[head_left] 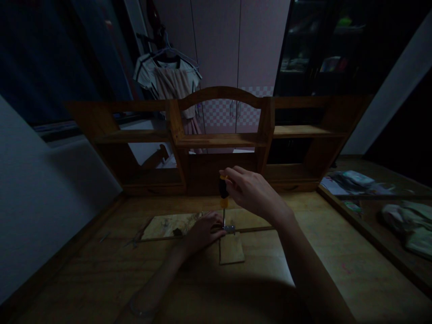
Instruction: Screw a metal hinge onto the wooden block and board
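My right hand (246,186) is closed around the top of the yellow-and-black handle of a screwdriver (223,198). The screwdriver stands upright, its shaft pointing down at a small metal hinge (229,229). With bent fingers pressed together, my left hand (205,230) pinches at the hinge's left end, beside the screwdriver tip. Whether a screw sits under the tip is too small to see. The hinge lies where a long wooden board (251,218) meets a small wooden piece (231,249). My left hand partly covers the long board, whose left part is rough and stained.
All this lies on a wooden desktop (135,279). A wooden shelf unit (222,140) stands along its back edge. A raised rim (371,234) borders the right side, with folded cloth (415,225) beyond it. Thin slivers lie to the left. The room is dim.
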A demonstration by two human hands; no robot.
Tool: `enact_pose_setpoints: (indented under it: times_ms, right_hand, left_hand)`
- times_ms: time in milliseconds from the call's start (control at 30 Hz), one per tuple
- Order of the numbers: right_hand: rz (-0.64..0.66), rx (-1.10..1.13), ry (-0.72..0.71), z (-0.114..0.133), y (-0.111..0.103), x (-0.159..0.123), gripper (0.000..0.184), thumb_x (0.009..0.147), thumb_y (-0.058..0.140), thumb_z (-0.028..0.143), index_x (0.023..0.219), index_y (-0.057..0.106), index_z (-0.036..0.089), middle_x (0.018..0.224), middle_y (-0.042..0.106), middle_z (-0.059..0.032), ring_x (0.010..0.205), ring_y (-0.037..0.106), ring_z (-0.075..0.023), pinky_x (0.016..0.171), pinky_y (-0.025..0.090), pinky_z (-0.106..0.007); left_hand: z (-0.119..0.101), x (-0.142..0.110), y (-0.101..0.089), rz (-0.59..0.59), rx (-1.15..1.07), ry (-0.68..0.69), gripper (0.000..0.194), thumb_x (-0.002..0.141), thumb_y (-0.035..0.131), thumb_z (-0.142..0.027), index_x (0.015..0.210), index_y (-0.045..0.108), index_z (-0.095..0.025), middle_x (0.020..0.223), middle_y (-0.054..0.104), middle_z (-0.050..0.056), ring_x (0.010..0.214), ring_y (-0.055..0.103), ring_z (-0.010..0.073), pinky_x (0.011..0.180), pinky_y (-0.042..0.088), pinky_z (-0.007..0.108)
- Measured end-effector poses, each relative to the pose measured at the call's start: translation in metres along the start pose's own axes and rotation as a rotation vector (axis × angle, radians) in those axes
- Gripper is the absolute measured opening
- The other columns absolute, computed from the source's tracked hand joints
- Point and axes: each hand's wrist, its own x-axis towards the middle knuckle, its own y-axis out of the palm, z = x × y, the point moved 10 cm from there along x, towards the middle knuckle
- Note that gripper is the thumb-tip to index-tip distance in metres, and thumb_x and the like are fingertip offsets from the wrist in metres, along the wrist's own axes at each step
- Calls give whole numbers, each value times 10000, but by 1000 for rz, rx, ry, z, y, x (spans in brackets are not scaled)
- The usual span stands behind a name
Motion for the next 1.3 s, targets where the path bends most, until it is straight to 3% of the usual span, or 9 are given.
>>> enact_pose_setpoints:
  times_ms: [467,633,733,933,1133,1300]
  right_hand:
    - [-56,-8,-14,2,-7,1,239,1006,415,318,1055,620,206,925,615,-35,762,572,-130,693,358,-256]
    - [-35,7,-60,7,-3,-1,223,978,426,224,1131,582,180,1004,626,-50,809,589,-140,705,365,-259]
    - [-47,-3,-59,6,-3,-1,197,996,387,228,1081,558,176,983,637,-51,833,596,-152,695,354,-264]
    - [-51,-12,-25,4,-4,0,124,991,403,285,1012,487,196,874,642,-31,690,554,-134,606,305,-259]
    - [-50,-38,-18,5,-2,0,201,984,433,399,987,492,207,880,655,-37,715,585,-143,618,297,-266]
    - [-36,-56,-17,2,4,3,204,998,417,376,974,519,201,880,677,-39,745,616,-147,625,293,-269]
  left_hand:
    - [-7,1,-5,-7,0,3,173,828,735,-285,948,644,-199,1046,646,38,972,612,200,854,470,311]
    - [-4,1,-2,-1,-12,14,166,833,727,-291,937,639,-196,1016,643,44,949,613,205,834,470,311]
    - [-4,1,-2,1,-18,12,166,831,730,-294,931,636,-201,1032,639,41,957,615,205,832,467,308]
    - [-4,1,-2,0,-3,0,164,824,739,-292,915,629,-210,1008,637,25,944,607,200,829,461,310]
    - [-7,1,-2,4,-11,11,153,839,722,-295,924,626,-213,1033,625,28,961,599,201,843,458,316]
    - [-10,1,-4,3,-27,11,122,869,687,-304,887,622,-203,991,618,29,914,599,187,814,460,300]
